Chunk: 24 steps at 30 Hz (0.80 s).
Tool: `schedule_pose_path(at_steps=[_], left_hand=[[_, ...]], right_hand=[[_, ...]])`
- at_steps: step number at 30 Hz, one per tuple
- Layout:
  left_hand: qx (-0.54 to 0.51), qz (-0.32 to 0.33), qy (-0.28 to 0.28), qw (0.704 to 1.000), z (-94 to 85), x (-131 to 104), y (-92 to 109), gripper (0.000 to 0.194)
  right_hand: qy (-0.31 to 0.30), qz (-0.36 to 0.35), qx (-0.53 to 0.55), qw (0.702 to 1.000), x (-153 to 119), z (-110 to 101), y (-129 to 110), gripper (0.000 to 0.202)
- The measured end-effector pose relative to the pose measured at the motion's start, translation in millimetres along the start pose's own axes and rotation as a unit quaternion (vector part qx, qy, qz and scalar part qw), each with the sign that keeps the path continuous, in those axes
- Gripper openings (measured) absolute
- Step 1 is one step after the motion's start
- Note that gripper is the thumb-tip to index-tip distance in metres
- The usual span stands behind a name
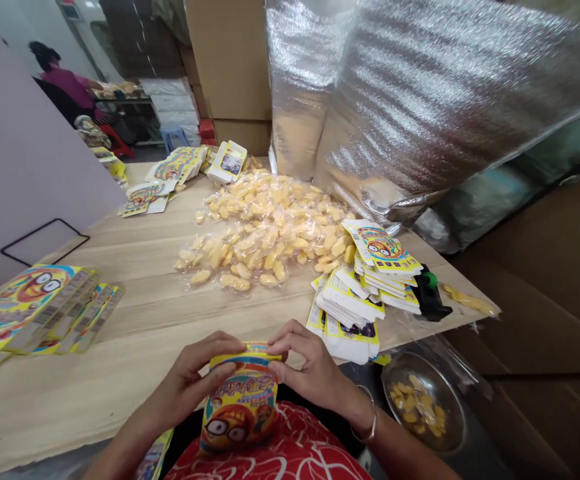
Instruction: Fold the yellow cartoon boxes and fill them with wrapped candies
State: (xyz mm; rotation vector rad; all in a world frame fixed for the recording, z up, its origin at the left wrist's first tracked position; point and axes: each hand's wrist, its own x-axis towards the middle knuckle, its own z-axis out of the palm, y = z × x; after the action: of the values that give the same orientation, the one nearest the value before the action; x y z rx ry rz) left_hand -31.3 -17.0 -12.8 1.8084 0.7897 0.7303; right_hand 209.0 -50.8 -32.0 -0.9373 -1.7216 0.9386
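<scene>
A bright yellow printed box point(240, 407) stands upright just in front of a red, white-patterned garment point(300, 443), at the near edge of a wood-grain bench point(145, 300). The left hand point(203, 373) grips the box's upper left side, thumb across the printed front, while the right hand point(310, 367) grasps the upper right corner, fingers bent over the top; a bangle point(373, 427) circles the right wrist. Just beyond, clear-wrapped yellow pieces point(280, 227) spread in a broad heap over the middle of the bench. To the right, flat printed cartons point(353, 307) lie in overlapping stacks beside a black tape dispenser point(429, 295), and a metal bowl point(456, 423) below the bench edge holds more yellow pieces. At left, several filled-out boxes point(35, 307) stand in a row near a black wire frame point(60, 221). More cartons point(180, 167) lie at the far end, near large silver foil sheeting point(420, 87). In the background, a person in a magenta top point(73, 87) sits at another worktop.
</scene>
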Motion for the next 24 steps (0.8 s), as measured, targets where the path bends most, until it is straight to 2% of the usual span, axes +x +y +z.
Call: schedule_pose_path(at_steps=[3, 6, 10, 12, 14, 15, 17, 18, 19, 20, 22, 24], left_hand=[[-0.007, 0.023, 0.019, 1.000, 6.0, 1.2, -1.2, 0.030], [0.019, 0.069, 0.053, 0.996, 9.0, 8.3, -9.2, 0.030], [0.117, 0.151, 0.137, 0.972, 12.2, 28.3, -35.1, 0.027], [0.173, 0.180, 0.144, 0.958, 14.4, 35.6, -49.8, 0.025], [0.226, 0.191, 0.137, 0.945, 16.0, 37.2, -61.0, 0.021], [0.253, 0.193, 0.149, 0.936, 16.6, 36.0, -64.8, 0.019], [0.296, 0.198, 0.207, 0.911, 18.5, 31.8, -68.8, 0.017], [0.310, 0.205, 0.238, 0.897, 20.4, 30.0, -69.2, 0.016], [0.319, 0.213, 0.253, 0.888, 22.9, 28.9, -68.8, 0.016], [0.324, 0.220, 0.251, 0.885, 26.1, 28.9, -67.8, 0.015], [0.321, 0.229, 0.219, 0.892, 32.9, 32.1, -65.3, 0.015], [0.321, 0.235, 0.214, 0.892, 37.9, 37.5, -63.6, 0.015]], right_hand=[[0.028, 0.015, -0.029, 0.999, -2.5, -2.3, 0.9, 0.020], [0.060, -0.042, -0.072, 0.995, 1.7, -7.0, 3.6, 0.020], [0.085, -0.130, -0.203, 0.967, 14.2, -3.5, 18.2, 0.020], [0.067, -0.142, -0.248, 0.956, 18.2, -4.6, 29.1, 0.020], [0.057, -0.136, -0.276, 0.950, 16.1, -21.1, 39.1, 0.021], [0.071, -0.120, -0.288, 0.947, 11.2, -38.1, 43.1, 0.021], [0.164, -0.030, -0.326, 0.931, -8.1, -89.7, 49.2, 0.021], [0.239, 0.042, -0.347, 0.906, -22.3, -121.9, 51.8, 0.022], [0.316, 0.148, -0.371, 0.861, -38.6, -155.8, 54.4, 0.022], [0.363, 0.257, -0.384, 0.809, -55.8, -189.0, 57.6, 0.022], [0.395, 0.334, -0.380, 0.767, -87.4, -245.5, 66.4, 0.021], [0.399, 0.371, -0.357, 0.759, -108.5, -281.9, 79.0, 0.017]])
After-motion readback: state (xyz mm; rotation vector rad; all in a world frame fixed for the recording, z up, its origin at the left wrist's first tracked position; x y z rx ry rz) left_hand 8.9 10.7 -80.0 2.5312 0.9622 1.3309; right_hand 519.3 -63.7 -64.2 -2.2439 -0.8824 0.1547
